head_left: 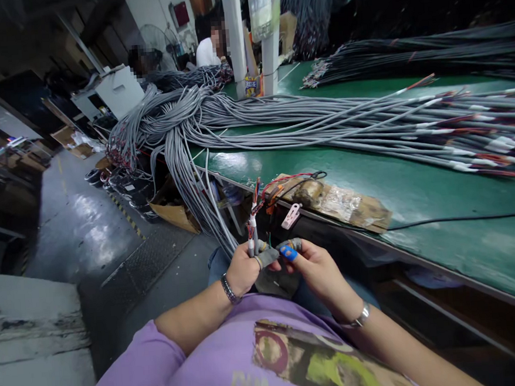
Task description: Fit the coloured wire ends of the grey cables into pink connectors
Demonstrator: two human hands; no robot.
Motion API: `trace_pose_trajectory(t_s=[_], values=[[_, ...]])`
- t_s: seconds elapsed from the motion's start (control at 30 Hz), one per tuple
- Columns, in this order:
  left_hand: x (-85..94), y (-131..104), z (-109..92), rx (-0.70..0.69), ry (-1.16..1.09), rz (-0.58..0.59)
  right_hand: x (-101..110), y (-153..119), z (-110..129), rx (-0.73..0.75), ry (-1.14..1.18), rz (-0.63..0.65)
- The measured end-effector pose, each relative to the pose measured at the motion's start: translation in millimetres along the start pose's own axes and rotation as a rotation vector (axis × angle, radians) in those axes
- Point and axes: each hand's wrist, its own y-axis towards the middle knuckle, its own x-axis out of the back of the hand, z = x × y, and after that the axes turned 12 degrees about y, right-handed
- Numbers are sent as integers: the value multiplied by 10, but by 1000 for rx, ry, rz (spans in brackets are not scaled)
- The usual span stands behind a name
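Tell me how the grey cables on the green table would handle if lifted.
The grey cables would probably flop, since some droop over the edge of the green table. Together they may be heavy, being so many. They might tangle where they cross.

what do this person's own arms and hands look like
The left sleeve is short and purple. The left hand wears a dark wristband and a grey thumb cover with a yellowish edge. The right hand wears a silver wristband, a blue thumb covering and a grey finger cover.
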Motion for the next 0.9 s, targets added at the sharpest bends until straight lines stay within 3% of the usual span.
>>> trace_pose_trajectory(t_s=[0.17, 0.4, 0.9], values=[[-22, 32, 39, 16, -17, -51, 1, 10, 7, 6, -6, -48], [9, 65, 59, -26, 127, 72, 29, 40, 0, 7, 3, -49], [7, 60, 64, -98, 157, -65, 34, -24, -2, -17, -3, -56]])
